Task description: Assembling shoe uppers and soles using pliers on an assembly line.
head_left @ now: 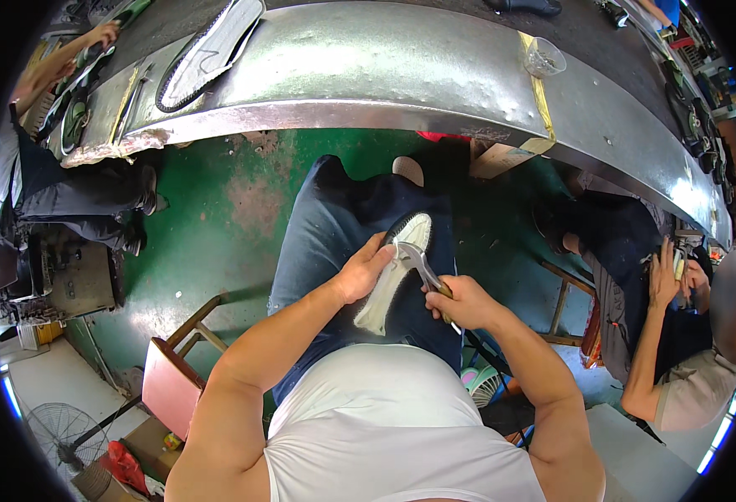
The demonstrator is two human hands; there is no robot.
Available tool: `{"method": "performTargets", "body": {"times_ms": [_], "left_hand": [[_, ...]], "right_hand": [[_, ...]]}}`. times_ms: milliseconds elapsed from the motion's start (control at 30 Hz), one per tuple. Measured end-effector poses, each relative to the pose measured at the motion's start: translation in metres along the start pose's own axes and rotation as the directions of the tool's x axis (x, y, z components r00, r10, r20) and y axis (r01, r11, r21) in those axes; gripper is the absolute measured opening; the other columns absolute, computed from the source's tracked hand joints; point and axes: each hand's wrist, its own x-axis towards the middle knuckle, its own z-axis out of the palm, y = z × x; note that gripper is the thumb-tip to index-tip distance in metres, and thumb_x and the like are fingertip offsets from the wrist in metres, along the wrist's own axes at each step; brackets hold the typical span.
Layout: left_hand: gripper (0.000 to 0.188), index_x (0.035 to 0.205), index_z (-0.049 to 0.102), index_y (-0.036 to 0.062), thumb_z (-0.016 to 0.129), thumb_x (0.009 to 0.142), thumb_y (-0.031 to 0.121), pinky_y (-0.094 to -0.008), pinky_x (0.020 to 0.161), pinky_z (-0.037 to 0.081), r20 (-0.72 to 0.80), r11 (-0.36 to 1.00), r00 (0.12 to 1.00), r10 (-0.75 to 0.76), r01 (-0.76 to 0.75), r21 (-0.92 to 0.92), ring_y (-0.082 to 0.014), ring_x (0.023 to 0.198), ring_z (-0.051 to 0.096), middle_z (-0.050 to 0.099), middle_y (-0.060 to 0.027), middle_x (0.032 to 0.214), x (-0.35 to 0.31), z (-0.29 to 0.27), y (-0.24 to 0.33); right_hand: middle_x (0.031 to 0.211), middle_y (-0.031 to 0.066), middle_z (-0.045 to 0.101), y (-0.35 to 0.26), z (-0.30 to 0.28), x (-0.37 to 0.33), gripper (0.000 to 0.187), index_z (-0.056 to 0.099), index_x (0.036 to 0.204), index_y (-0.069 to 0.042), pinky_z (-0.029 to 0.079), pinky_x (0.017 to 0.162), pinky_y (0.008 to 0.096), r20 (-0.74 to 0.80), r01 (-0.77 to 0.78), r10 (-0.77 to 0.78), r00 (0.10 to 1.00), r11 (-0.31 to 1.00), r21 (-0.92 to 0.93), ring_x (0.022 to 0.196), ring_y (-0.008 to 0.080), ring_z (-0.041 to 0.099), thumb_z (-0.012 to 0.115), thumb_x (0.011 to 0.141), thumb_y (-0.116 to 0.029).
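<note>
Over my lap, a dark-edged shoe [376,308] lies with its white underside turned up. My left hand [360,272] is closed round its left edge, the thumb on the white face. In my right hand [466,303] I grip the handles of silver pincers [419,261], whose curved jaws rest against the shoe's upper part near my left thumb. What the jaws pinch, if anything, is too small to tell. A second shoe [209,60] with the same white underside lies on the metal bench [368,58] in front of me.
A clear plastic cup [545,57] stands on the bench by yellow tape. Co-workers sit at left, with a hand [103,33] at a shoe, and at right, with hands [662,276] on some work. A pink-topped stool [170,386] and a fan [67,443] are at lower left.
</note>
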Motion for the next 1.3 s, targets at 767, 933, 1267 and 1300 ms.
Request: {"method": "performTargets", "body": {"times_ms": [767,933,1267,1300], "left_hand": [[0.053,0.145,0.036,-0.0019,0.044,0.106,0.033,-0.0349,0.107,0.04,-0.045,0.915,0.973,0.228,-0.198,0.352,-0.0267,0.121,0.055,0.057,-0.021,0.128,-0.004,0.003,-0.009],[0.058,0.144,0.038,-0.0038,0.046,0.104,0.038,-0.0369,0.106,0.041,-0.007,0.855,0.96,0.281,-0.247,0.457,-0.0298,0.121,0.057,0.058,-0.0245,0.13,-0.009,0.014,-0.002],[0.06,0.14,0.051,-0.0024,0.061,0.097,0.038,-0.0359,0.1,0.046,-0.148,0.969,0.979,-0.138,0.164,0.184,-0.0258,0.114,0.061,0.064,-0.0194,0.126,0.003,0.053,0.032],[0.059,0.139,0.052,-0.0023,0.062,0.096,0.038,-0.0354,0.098,0.047,-0.177,0.964,0.975,-0.137,0.172,0.201,-0.0255,0.111,0.063,0.065,-0.0187,0.124,0.004,0.052,0.031]], "right_hand": [[0.073,0.0081,0.068,0.005,0.073,0.001,0.023,0.06,0.089,0.0,0.051,0.061,0.0323,-0.421,0.027,0.014,0.907,0.995,0.091,0.063,0.0175,0.067,0.06,0.099,-0.022],[0.074,0.0099,0.069,0.001,0.079,-0.019,0.024,0.06,0.09,0.0,0.052,0.062,0.0342,-0.512,0.053,-0.038,0.858,0.998,0.015,0.066,0.0198,0.068,0.06,0.099,-0.022],[0.087,0.0092,0.068,0.027,0.02,-0.046,0.027,0.061,0.103,0.001,0.05,0.05,0.0241,0.049,-0.182,0.19,0.981,0.793,0.581,0.075,0.0161,0.069,0.059,0.101,-0.026],[0.089,0.0095,0.067,0.022,0.013,-0.054,0.029,0.059,0.109,0.002,0.051,0.05,0.0245,0.061,-0.215,0.218,0.974,0.803,0.556,0.077,0.0169,0.069,0.057,0.102,-0.026]]}}
